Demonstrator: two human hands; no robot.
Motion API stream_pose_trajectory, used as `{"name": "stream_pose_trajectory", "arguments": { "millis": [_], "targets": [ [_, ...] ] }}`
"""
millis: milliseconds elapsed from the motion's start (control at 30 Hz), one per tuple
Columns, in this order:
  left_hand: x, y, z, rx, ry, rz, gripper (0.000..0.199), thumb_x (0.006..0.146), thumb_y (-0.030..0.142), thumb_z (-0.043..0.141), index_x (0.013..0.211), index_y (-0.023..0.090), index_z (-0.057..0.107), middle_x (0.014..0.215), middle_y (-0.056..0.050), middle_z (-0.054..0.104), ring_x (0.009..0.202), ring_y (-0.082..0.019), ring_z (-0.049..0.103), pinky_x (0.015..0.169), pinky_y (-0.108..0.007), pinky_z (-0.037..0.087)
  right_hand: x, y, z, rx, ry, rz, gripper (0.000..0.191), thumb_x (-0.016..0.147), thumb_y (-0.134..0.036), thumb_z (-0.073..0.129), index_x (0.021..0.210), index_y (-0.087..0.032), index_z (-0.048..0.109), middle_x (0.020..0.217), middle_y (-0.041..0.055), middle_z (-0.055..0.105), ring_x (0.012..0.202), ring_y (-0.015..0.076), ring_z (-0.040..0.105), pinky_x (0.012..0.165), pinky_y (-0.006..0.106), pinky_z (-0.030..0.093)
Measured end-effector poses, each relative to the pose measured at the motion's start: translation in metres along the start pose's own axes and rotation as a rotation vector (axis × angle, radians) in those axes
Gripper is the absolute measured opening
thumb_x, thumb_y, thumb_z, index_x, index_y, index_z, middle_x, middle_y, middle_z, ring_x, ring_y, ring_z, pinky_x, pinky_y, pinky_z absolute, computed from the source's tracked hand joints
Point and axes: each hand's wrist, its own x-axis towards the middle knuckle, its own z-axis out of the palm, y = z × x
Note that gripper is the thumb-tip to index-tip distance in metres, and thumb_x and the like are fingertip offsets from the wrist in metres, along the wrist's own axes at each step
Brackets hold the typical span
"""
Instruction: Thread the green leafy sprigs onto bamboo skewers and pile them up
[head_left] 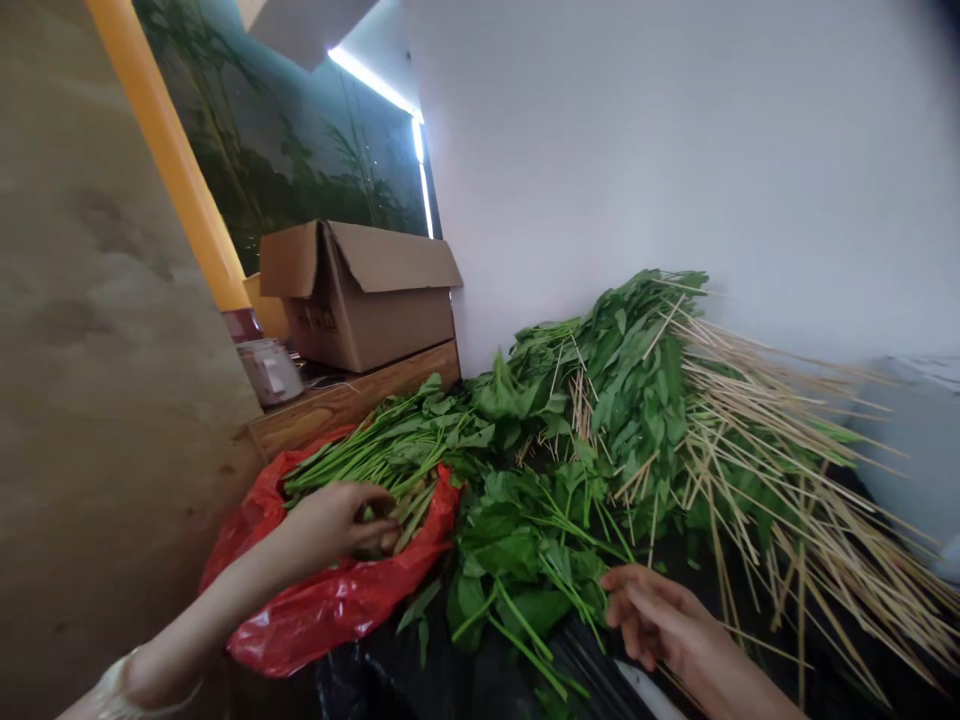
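Note:
My left hand (pixel 367 520) reaches over the mouth of a red plastic bag (pixel 292 620), its fingers loosely bent and apart above brownish stems. Long green leafy stems (pixel 367 450) stick out of the bag toward the back. My right hand (pixel 652 610) hovers at the front right with fingers half curled and apart, and I see nothing held in it. Beside its fingertips lies a loose heap of green leafy stems (pixel 525 550). Whether the fingertips touch those leaves is hard to tell.
A big pile of leafy greens threaded on thin wooden skewers (pixel 780 440) leans by the white wall (pixel 675 150). Black plastic (pixel 390 670) lies beneath. An open cardboard box (pixel 382 310) and a pale tub (pixel 270 370) stand on a wooden ledge (pixel 360 390) at the back left.

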Motion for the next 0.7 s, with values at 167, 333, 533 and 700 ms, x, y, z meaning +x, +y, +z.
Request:
{"name": "stream_pose_trajectory", "arguments": {
  "millis": [167, 333, 533, 700],
  "targets": [
    [0.02, -0.014, 0.03, 0.436, 0.164, -0.164, 0.025, 0.081, 0.025, 0.054, 0.101, 0.019, 0.066, 0.098, -0.015, 0.069, 0.095, -0.031, 0.064, 0.075, -0.037, 0.048, -0.002, -0.002, 0.002, -0.005, 0.026, -0.008, 0.046, 0.069, -0.059, 0.073, 0.088, -0.018, 0.067, 0.068, 0.003, 0.065, 0.047, 0.0098, 0.055, 0.041, 0.02, 0.035],
    [0.03, -0.018, 0.0, 0.266, 0.217, -0.101, 0.022, 0.075, 0.031, 0.054, 0.089, 0.019, 0.067, 0.09, -0.01, 0.07, 0.086, -0.029, 0.065, 0.075, -0.035, 0.048, 0.0, -0.001, -0.002, -0.013, 0.018, -0.01, 0.047, 0.069, -0.059, 0.072, 0.089, -0.018, 0.066, 0.068, 0.0024, 0.065, 0.047, 0.0096, 0.055, 0.041, 0.019, 0.035],
    [0.035, -0.022, -0.077, -0.525, 0.575, -0.181, 0.03, 0.071, 0.038, 0.061, 0.091, 0.016, 0.066, 0.076, 0.001, 0.067, 0.072, -0.017, 0.058, 0.067, -0.025, 0.045, 0.005, 0.001, -0.007, 0.001, -0.011, -0.003, 0.048, 0.07, -0.061, 0.071, 0.09, -0.017, 0.066, 0.068, 0.0026, 0.066, 0.047, 0.0093, 0.056, 0.04, 0.019, 0.035],
    [0.034, 0.024, -0.069, -1.166, 0.795, -0.232, 0.018, 0.072, 0.026, 0.062, 0.087, 0.015, 0.059, 0.069, 0.006, 0.059, 0.059, -0.008, 0.051, 0.054, -0.017, 0.038, 0.002, -0.001, -0.004, 0.0, -0.017, -0.004, 0.047, 0.07, -0.06, 0.071, 0.09, -0.017, 0.066, 0.068, 0.0025, 0.066, 0.047, 0.0093, 0.056, 0.04, 0.019, 0.035]
  ]
}}
